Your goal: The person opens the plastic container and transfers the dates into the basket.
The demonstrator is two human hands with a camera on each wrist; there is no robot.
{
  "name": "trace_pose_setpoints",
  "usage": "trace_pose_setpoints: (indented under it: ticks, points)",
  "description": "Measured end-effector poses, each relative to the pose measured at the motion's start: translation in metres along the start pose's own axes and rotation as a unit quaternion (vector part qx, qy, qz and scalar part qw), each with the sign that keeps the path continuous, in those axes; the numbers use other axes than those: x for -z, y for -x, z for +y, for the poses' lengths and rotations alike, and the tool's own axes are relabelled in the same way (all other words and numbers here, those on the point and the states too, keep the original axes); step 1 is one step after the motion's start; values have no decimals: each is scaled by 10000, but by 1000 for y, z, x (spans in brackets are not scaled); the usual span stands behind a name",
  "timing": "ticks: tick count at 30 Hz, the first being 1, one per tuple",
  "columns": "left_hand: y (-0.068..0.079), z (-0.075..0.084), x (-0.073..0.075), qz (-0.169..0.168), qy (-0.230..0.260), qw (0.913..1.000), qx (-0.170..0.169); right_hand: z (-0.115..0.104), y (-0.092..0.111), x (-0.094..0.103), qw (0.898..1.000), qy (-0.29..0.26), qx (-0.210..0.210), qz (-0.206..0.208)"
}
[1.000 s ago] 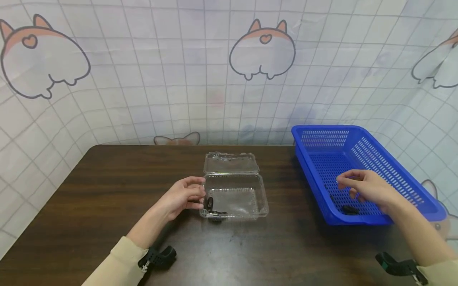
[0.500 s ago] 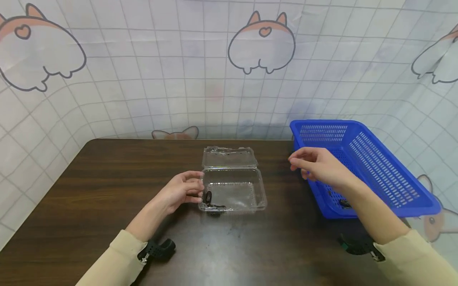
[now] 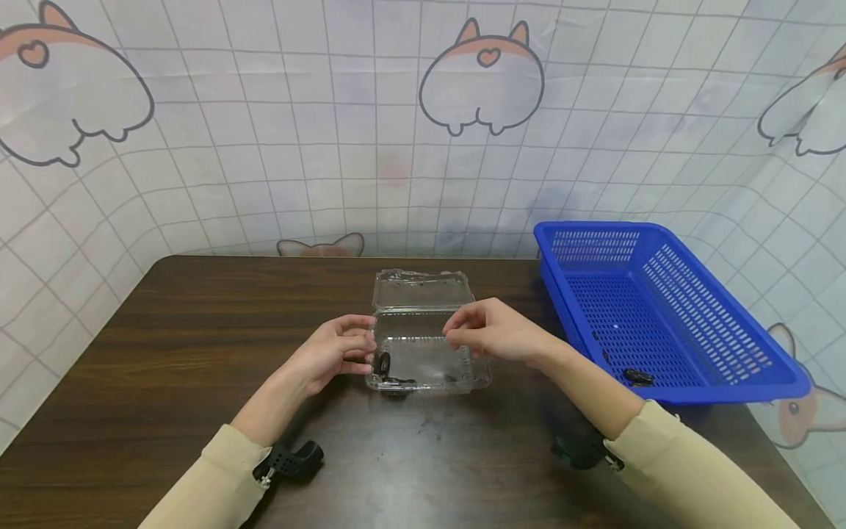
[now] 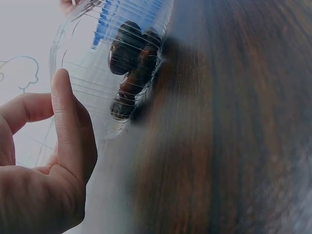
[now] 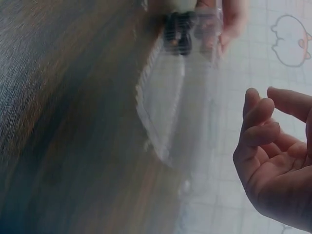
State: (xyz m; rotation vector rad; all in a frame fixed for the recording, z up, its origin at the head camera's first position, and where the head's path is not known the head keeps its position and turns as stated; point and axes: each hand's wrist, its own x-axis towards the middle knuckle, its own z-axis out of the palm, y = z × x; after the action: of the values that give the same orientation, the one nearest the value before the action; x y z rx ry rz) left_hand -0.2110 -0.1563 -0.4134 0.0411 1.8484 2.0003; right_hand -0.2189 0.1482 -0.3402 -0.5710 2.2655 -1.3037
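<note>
A clear plastic clamshell container (image 3: 429, 361) sits mid-table with its lid (image 3: 423, 292) folded back. Dark, glossy, oval pieces like dried dates (image 4: 126, 48) lie in its near left corner. My left hand (image 3: 333, 354) steadies that side, thumb and fingertips against the edge. Over the container's right half hovers my right hand (image 3: 499, 330), fingers loosely bent. In the right wrist view a gap shows between thumb and forefinger, and nothing shows in it.
At the right stands a blue perforated basket (image 3: 562, 294), with a dark wrinkled piece (image 3: 638, 377) in its near left part. A dark wooden table (image 3: 251, 308) carries everything. Behind it hangs a gridded sheet (image 3: 291, 162) with cartoon animals.
My right hand has come out of the basket, moving left across its rim to above the container. The left hand stays at the container's side. The view has tilted down slightly.
</note>
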Motion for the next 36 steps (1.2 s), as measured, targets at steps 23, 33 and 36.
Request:
trace_pose_setpoints:
  ticks: [23,33,36]
  points:
    - [-1,-2,-5,71,2,9999,-78,13,-50,-51,9887,546,-103,-1395]
    - [-2,-2,-6,107,70,9999,-113,17,-54,-52,9854,829,-85,-1488]
    - [-4,-3,-7,88,96,9999,-95,18,-55,-50,9837,813,-51,-1601]
